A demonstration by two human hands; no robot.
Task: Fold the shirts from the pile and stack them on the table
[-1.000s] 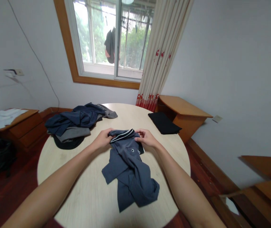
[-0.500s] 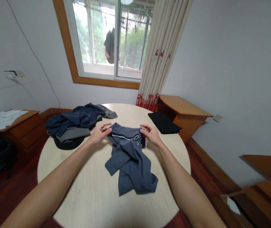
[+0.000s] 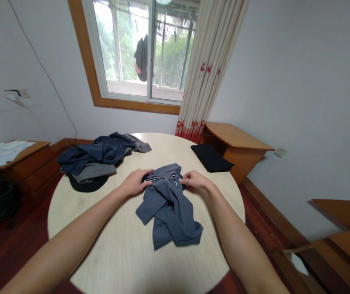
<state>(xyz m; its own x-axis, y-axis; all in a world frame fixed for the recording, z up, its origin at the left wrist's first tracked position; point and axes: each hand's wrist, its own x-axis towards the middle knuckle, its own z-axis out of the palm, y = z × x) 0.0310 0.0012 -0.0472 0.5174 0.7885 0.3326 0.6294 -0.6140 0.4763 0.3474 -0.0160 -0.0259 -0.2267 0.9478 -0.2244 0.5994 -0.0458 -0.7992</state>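
A pair of dark grey-blue pants (image 3: pixel 175 208) lies crumpled in the middle of the round table, with its waist end away from me and the legs towards me. White trim and a small ring-like eyelet show near the waistband. My left hand (image 3: pixel 136 181) is closed on the left side of the waistband, thumb on the near side and fingers over the far side. At the right side, my right hand (image 3: pixel 194 179) pinches the waistband edge close to the eyelet. Part of the fingertips of both hands is hidden by cloth.
On the pale round table (image 3: pixel 116 241), a heap of navy and grey clothes (image 3: pixel 101 157) lies at the back left. A folded black garment (image 3: pixel 212 158) rests at the right edge. Behind it stands a wooden desk (image 3: pixel 236 139); a curtain (image 3: pixel 208 69) hangs by the window.
Both hands have come lower and nearer to me along the waistband. The stretched waist edge has slackened and its far flap now stands up between the hands.
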